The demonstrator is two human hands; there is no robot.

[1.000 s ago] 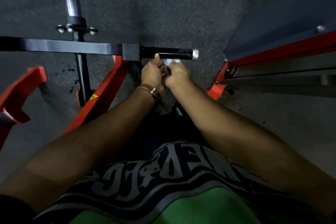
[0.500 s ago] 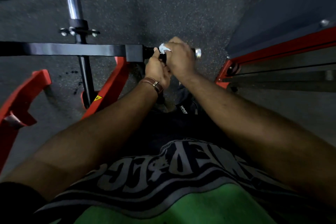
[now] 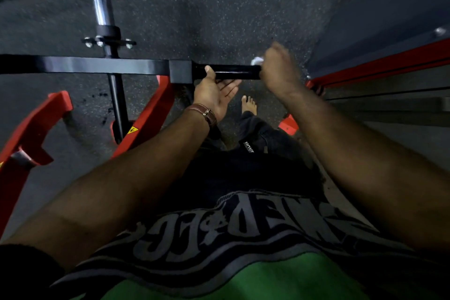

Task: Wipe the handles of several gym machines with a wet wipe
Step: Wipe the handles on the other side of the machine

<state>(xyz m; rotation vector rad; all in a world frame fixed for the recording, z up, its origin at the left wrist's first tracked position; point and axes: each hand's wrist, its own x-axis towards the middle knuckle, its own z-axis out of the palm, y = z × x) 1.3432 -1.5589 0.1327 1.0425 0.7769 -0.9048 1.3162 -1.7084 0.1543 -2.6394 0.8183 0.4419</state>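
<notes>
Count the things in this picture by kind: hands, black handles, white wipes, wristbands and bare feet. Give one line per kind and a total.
Hands: 2, the left hand and the right hand
Black handle: 1
White wipe: 1
Brown wristband: 1
Bare foot: 1
Total: 6

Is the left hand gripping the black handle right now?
No. The left hand lies open, palm up, just under the black handle, only its thumb touching the bar, while the right hand holds the wet wipe at the handle's end.
</notes>
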